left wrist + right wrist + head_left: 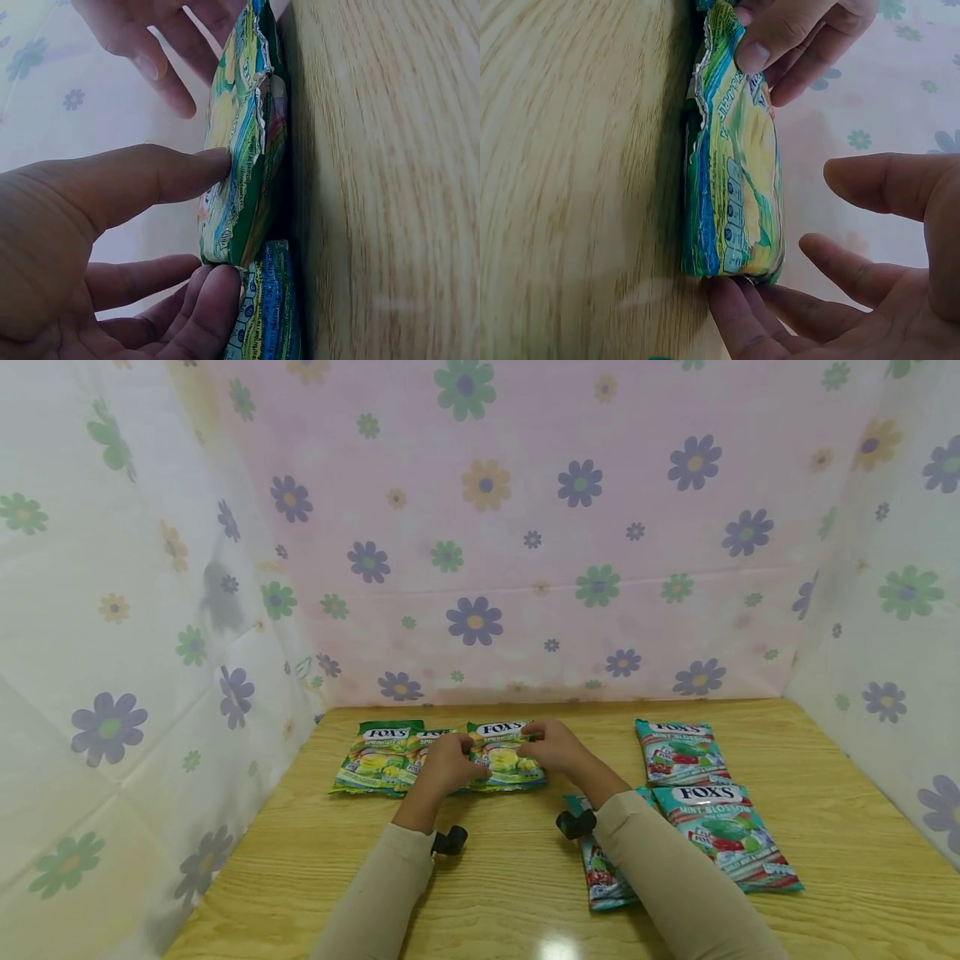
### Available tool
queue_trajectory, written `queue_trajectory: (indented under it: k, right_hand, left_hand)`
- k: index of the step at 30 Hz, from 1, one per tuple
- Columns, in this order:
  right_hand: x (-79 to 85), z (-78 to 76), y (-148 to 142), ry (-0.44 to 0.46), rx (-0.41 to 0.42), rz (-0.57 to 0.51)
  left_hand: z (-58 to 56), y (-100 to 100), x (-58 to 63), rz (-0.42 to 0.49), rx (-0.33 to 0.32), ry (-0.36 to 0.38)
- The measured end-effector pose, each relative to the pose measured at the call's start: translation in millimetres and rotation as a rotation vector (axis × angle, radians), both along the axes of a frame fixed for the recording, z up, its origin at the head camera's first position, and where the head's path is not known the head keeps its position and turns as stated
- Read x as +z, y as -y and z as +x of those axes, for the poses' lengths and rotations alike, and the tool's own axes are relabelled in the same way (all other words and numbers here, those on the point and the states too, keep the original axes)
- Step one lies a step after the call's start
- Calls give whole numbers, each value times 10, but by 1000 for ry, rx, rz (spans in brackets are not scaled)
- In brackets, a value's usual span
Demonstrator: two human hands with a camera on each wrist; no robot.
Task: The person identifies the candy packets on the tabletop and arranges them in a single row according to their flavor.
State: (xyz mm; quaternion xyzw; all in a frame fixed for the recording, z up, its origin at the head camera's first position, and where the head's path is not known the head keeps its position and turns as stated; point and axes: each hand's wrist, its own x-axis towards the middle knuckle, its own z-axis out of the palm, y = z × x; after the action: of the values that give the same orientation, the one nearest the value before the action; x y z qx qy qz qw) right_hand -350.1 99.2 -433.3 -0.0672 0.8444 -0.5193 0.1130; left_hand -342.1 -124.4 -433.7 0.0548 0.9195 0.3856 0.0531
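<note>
Three green Fox's Spring Tea candy bags lie in a row at the back left of the table. My left hand [447, 762] grips the left end of the right-hand candy bag [502, 758], its thumb [187, 171] on the printed front and fingers curled at the end. That hand partly covers the middle bag [417, 758], which overlaps the left bag [367, 764]. At the other end, my right hand [553, 748] has its lower fingertips [731, 300] against the bag's edge, with thumb and index finger spread away from its front.
On the right lie teal Mint Blossom candy bags: a back bag [682, 753], a front bag [723, 839] and a third bag [600, 868] partly under my right forearm. The wooden table [495, 877] is enclosed by flowered cloth [525, 543] at the back and sides.
</note>
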Motion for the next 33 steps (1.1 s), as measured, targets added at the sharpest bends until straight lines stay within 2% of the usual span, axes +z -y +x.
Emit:
queue_trajectory:
  k: [9,14,19,25,29,33]
  right_hand:
    - [48,50,-121,-15,37,-4]
    - [123,114,-206,-31,76,-17]
    - [173,184,-362,-69,118,-9]
    - [224,296,-577,-127,137,38]
    - [250,378,-714,-145,138,71]
    - [260,493,-887,-154,131,115]
  left_hand:
    - [-9,17,7,-2,2,0]
    - [6,-8,20,-32,-15,-35]
    - [47,-85,76,-51,-46,-85]
    - [101,-187,120,-39,-80,-87]
    - [155,-255,151,-44,-127,-118]
    - [230,-349,158,-35,-176,-114]
